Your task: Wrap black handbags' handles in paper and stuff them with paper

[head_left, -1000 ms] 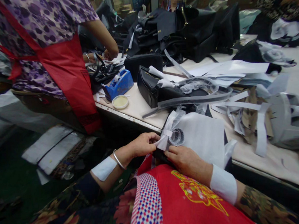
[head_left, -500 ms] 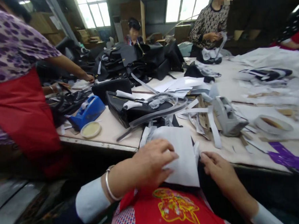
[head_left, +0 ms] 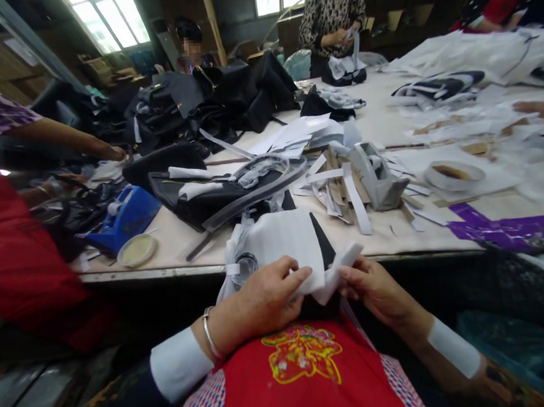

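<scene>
A black bag wrapped in white paper (head_left: 286, 241) lies on my lap against the table edge (head_left: 165, 272). My left hand (head_left: 265, 302) presses on the lower edge of the white paper, fingers curled over it. My right hand (head_left: 373, 286) pinches a folded corner of the same paper at its right side. A small ring wrapped in clear film (head_left: 244, 268) shows at the bag's left end, beside my left hand.
A blue tape dispenser (head_left: 123, 220) and a small round dish (head_left: 137, 250) sit at the left of the table. A black handbag (head_left: 207, 198), paper strips, a grey form (head_left: 378, 175), a tape roll (head_left: 454, 175) and purple film (head_left: 504, 229) lie beyond. Other people work around the table.
My view has lifted and swung right. My left hand moved from the wrapped ring to the paper's lower edge, and my right hand came up and pinched the paper's right corner.
</scene>
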A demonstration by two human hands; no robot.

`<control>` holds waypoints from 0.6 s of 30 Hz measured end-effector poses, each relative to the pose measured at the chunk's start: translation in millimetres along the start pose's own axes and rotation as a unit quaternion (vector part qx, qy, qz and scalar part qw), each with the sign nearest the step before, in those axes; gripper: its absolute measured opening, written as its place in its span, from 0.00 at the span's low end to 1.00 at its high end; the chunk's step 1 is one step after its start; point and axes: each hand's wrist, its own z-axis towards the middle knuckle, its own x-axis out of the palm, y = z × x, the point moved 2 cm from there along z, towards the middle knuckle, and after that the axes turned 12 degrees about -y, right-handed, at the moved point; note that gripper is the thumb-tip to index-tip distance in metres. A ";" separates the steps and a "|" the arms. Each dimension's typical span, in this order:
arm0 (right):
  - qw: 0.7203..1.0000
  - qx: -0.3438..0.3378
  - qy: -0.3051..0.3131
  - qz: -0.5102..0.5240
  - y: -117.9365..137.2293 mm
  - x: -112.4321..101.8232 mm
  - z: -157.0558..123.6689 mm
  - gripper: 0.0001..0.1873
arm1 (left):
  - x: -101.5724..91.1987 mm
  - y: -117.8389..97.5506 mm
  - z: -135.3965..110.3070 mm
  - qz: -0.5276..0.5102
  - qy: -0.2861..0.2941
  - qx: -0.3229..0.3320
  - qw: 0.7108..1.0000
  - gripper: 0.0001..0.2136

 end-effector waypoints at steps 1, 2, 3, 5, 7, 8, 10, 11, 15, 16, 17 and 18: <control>0.999 -0.030 -0.001 -0.025 0.8 -4.8 -8.5 0.20 | 1.8 2.3 -0.4 -0.001 -0.022 -0.003 1.000 0.19; 0.996 -0.069 0.007 -0.054 3.2 -7.5 -17.6 0.19 | 4.2 4.2 -0.1 0.000 -0.037 -0.008 0.999 0.17; 0.989 -0.117 0.026 -0.085 7.1 -7.7 -26.9 0.17 | 7.5 5.7 1.0 0.002 -0.045 -0.014 0.999 0.15; 0.959 -0.225 0.085 -0.151 17.1 -0.7 -43.3 0.13 | 17.0 7.2 4.2 0.014 -0.032 -0.029 0.999 0.13; 0.910 -0.331 0.144 -0.206 26.0 13.0 -52.5 0.12 | 28.5 6.7 6.9 0.030 0.008 -0.034 0.999 0.13; 0.886 -0.370 0.156 -0.232 28.7 20.3 -52.8 0.12 | 33.5 5.8 7.5 0.029 0.031 -0.030 0.999 0.12; 0.863 -0.401 0.115 -0.286 29.6 31.6 -43.2 0.11 | 38.2 2.4 6.5 0.004 0.070 -0.003 0.998 0.08; 0.860 -0.394 0.071 -0.317 28.2 34.7 -34.5 0.10 | 36.3 0.4 5.1 -0.011 0.083 0.011 0.996 0.07; 0.844 -0.319 -0.044 -0.428 21.4 34.6 1.1 0.08 | -1.6 -8.1 -2.2 -0.044 0.130 0.019 0.990 0.07; 0.840 -0.316 -0.050 -0.439 22.3 33.3 6.3 0.09 | -15.5 -9.5 -3.9 -0.060 0.143 0.013 0.988 0.07; 0.834 -0.325 -0.060 -0.442 24.7 32.1 9.5 0.09 | -29.5 -10.1 -5.0 -0.081 0.147 0.008 0.986 0.08; 0.828 -0.344 -0.075 -0.437 28.4 31.3 10.9 0.10 | -42.4 -9.0 -5.7 -0.102 0.138 0.002 0.985 0.08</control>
